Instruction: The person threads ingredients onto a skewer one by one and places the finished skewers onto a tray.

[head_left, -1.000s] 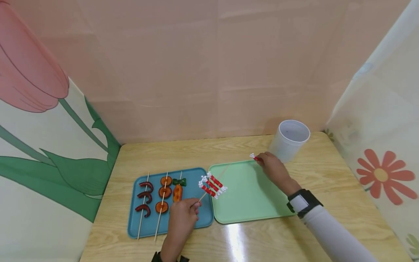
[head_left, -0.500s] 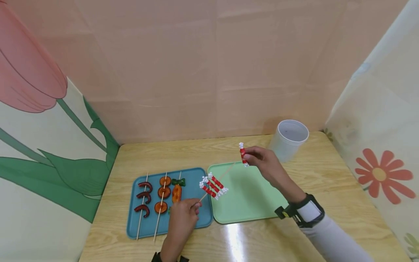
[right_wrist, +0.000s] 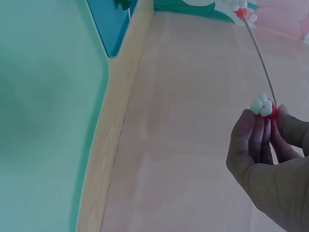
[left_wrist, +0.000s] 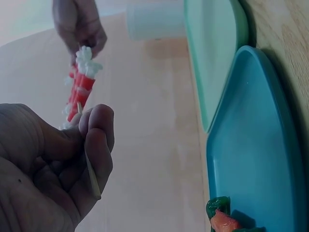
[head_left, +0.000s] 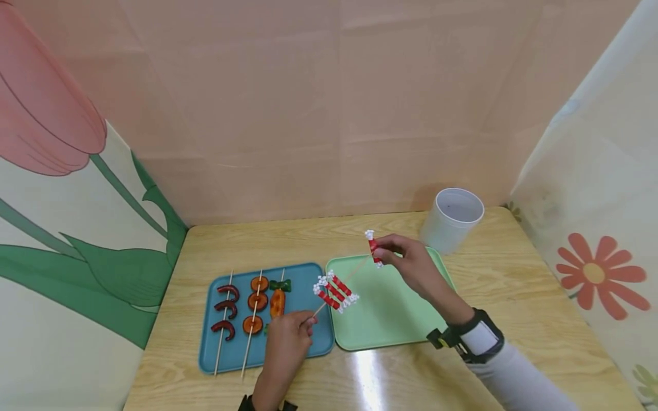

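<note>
In the head view my left hand [head_left: 288,339] pinches the lower end of a thin wooden skewer [head_left: 320,309]. Three red pieces with white frilly ends [head_left: 335,291] sit side by side on that skewer, above the seam between the trays. My right hand [head_left: 411,265] pinches another red-and-white piece [head_left: 373,246] between thumb and fingers, at the skewer's upper tip. In the right wrist view the skewer [right_wrist: 260,55] runs up to this piece [right_wrist: 265,107]; whether its tip has entered cannot be told. The skewer's butt [left_wrist: 94,181] shows under my left fingers in the left wrist view.
A blue tray [head_left: 208,342] on the left bears skewers of curled sausages [head_left: 224,310], orange round slices [head_left: 257,301] and an orange-and-green one [head_left: 277,302]. Beside it lies a light green tray [head_left: 396,319]. A white translucent tub [head_left: 452,220] stands behind that tray, near the wall.
My right hand has come left from near the tub, bringing the red-and-white piece to the skewer's tip and turning it upright. The left hand has stayed almost still.
</note>
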{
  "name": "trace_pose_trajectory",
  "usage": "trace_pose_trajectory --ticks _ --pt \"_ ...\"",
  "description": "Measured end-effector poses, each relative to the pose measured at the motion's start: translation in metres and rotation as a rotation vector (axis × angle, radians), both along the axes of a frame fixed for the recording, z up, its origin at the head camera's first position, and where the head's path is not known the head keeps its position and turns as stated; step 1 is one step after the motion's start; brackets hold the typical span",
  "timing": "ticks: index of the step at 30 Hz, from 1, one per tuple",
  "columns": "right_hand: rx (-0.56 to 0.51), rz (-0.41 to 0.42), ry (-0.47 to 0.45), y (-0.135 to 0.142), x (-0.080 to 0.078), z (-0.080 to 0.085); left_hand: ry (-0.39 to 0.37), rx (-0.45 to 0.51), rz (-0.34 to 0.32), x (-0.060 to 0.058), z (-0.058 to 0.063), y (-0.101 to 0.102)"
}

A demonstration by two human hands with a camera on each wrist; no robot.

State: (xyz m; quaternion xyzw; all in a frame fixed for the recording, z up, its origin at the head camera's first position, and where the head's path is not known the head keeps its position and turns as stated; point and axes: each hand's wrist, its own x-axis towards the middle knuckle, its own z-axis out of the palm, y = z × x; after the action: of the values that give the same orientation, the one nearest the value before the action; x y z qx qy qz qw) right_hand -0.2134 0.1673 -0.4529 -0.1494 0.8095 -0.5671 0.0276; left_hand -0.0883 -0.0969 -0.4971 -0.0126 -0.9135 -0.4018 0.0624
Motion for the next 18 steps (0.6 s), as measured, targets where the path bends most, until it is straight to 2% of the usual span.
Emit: trace_pose_trajectory --ticks 4,7,10,14,18 --pt "0.117 -0.033 0.078 -0.001 0.002 0.001 0.016 -0.045 0.004 0.001 0.0 0.0" --pt "0.257 -0.062 0.189 -0.003 0.006 0.004 0.047 -0.109 0.01 0.001 0.0 0.0" --pt "0.353 -0.078 0.28 -0.006 0.011 0.008 0.079 -0.159 0.022 0.001 0.0 0.001" --pt "0.393 -0.092 0.338 -0.012 0.018 0.012 0.098 -0.184 0.032 0.002 0.002 0.002" --pt "0.413 -0.113 0.37 -0.018 0.024 0.011 0.081 -0.182 0.038 0.003 0.003 0.003"
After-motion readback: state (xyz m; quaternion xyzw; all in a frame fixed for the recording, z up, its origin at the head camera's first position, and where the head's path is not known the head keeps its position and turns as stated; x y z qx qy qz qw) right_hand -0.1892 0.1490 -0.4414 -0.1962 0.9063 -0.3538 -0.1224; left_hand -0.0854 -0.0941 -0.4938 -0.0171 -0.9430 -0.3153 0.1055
